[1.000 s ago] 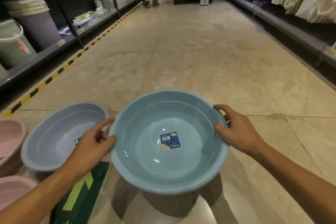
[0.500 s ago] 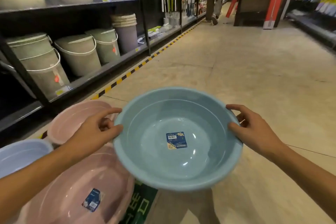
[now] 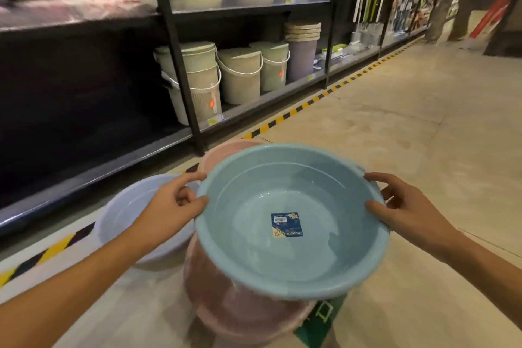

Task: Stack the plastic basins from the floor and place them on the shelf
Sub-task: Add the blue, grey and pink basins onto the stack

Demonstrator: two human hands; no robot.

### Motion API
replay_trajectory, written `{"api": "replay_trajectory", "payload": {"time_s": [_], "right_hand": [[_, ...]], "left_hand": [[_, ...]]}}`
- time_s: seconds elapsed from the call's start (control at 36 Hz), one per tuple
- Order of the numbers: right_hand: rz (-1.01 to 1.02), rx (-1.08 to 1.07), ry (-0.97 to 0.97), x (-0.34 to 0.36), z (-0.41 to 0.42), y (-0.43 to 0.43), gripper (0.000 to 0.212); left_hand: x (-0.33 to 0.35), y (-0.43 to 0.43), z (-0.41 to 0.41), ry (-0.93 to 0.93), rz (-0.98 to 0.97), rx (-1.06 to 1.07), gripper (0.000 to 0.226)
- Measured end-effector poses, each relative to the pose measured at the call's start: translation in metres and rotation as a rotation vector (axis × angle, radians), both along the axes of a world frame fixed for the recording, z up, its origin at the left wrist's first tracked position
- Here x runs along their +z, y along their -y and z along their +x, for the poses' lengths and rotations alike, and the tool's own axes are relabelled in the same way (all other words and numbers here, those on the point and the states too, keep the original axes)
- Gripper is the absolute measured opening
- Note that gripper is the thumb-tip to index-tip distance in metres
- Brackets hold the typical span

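Observation:
I hold a light blue plastic basin [image 3: 291, 198] in the air, a dark blue label on its bottom. My left hand [image 3: 172, 206] grips its left rim and my right hand [image 3: 406, 209] grips its right rim. Under it on the floor lies a pink basin [image 3: 240, 308], mostly hidden by the blue one. A second pink basin [image 3: 223, 154] peeks out behind the blue rim. A pale lilac basin [image 3: 127, 215] sits on the floor to the left, partly behind my left hand. The dark bottom shelf [image 3: 99, 169] runs along the left.
Lidded buckets [image 3: 240, 79] and tall bins stand on the shelves at the back. A black and yellow striped line [image 3: 299, 109] marks the floor along the shelf. A green floor sticker [image 3: 322, 322] lies under the basins. A person's legs [image 3: 454, 8] stand far up the aisle.
My view has swung left toward the shelving while both hands keep hold of the blue basin. The basin now hangs over the pink basin, and the lilac basin has come into view at the left.

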State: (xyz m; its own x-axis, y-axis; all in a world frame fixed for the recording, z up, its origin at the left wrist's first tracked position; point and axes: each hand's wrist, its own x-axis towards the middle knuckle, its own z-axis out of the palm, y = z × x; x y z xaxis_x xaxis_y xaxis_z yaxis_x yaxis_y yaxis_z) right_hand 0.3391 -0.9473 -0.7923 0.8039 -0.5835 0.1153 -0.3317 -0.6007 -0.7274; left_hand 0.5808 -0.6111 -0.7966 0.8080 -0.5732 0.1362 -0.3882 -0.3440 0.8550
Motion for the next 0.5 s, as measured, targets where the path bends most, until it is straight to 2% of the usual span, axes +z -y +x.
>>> {"api": "replay_trajectory", "payload": {"time_s": [0.28,0.5], "right_hand": [[0.024,0.128,-0.053,-0.048,0.053,-0.03,0.049],[0.031,0.153,-0.162,-0.091,0.063,-0.034,0.052]], "left_hand": [[-0.049,-0.05,0.026,-0.001,0.082,0.089,0.041],[-0.093,-0.062,0.028,-0.085,0.084,0.083,0.04]]}}
